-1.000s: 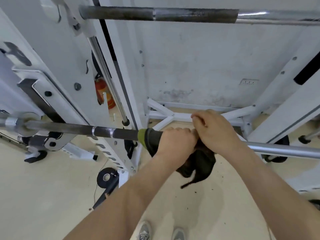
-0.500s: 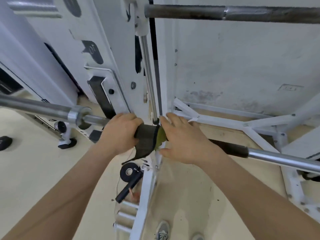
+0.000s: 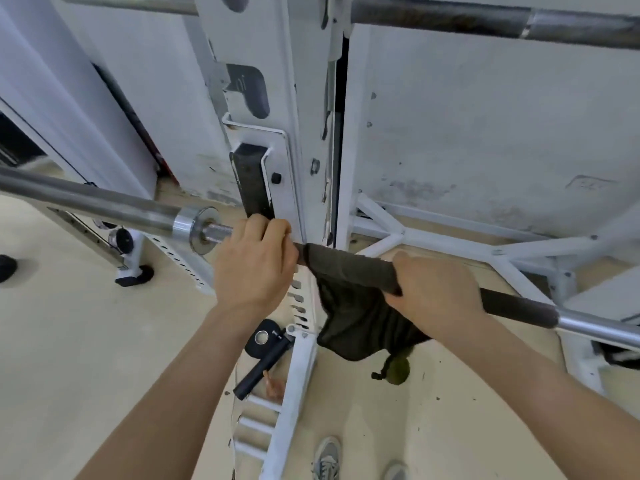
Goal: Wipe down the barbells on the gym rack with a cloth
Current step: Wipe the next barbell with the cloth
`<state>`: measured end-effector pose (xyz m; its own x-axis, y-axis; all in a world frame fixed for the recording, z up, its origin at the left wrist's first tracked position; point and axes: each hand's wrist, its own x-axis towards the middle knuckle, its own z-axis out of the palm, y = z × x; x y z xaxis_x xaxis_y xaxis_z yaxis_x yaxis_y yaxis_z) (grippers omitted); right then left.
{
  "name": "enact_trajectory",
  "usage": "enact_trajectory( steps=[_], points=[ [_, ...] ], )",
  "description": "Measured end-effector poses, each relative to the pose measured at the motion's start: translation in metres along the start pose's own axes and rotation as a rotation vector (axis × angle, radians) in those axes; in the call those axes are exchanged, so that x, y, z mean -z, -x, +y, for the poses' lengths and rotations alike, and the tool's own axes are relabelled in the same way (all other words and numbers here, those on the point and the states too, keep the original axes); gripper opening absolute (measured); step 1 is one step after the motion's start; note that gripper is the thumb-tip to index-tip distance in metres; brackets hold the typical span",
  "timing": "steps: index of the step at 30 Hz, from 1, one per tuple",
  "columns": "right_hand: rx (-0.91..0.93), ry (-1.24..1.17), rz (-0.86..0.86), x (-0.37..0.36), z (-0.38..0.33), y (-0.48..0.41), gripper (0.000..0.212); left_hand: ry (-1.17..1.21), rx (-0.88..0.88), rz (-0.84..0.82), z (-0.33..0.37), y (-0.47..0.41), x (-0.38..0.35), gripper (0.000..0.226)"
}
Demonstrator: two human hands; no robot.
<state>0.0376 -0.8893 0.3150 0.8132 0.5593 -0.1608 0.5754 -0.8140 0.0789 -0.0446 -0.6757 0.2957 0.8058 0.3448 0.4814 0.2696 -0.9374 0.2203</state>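
A long barbell (image 3: 519,308) runs across the view from left to right, resting on the white rack. Its chrome sleeve and collar (image 3: 188,223) stick out to the left of the upright. My left hand (image 3: 254,268) grips the bar just right of the collar, beside the rack's black hook. A dark olive cloth (image 3: 349,306) is wrapped over the bar and hangs below it. My right hand (image 3: 436,296) grips the cloth's right end around the bar. A second barbell (image 3: 450,20) lies higher up across the rack.
The white rack upright (image 3: 304,133) and its black J-hook (image 3: 251,181) stand right behind my left hand. A white floor frame (image 3: 450,244) spreads at the back right. A black collar clamp (image 3: 265,348) lies on the beige floor by the rack's foot. My shoes (image 3: 327,459) show below.
Both hands and the cloth slid left along the bar toward the collar. Now my hands have spread apart, the cloth stretched between them and hanging lower. The view also turned left.
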Motion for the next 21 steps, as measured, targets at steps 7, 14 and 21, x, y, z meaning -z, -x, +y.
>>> enact_trajectory(
  steps=[7,14,21],
  points=[
    [0.152,-0.172,0.132,0.014,-0.091,-0.044,0.011,0.065,-0.032,0.001,-0.003,0.000,-0.003,0.019],
    [0.085,-0.101,0.060,0.007,-0.049,-0.024,0.022,0.060,-0.059,0.033,-0.001,0.001,0.001,0.021],
    [-0.005,-0.101,-0.018,0.011,-0.022,-0.013,0.019,-0.036,-0.132,0.006,0.001,0.002,-0.002,0.026]
  ],
)
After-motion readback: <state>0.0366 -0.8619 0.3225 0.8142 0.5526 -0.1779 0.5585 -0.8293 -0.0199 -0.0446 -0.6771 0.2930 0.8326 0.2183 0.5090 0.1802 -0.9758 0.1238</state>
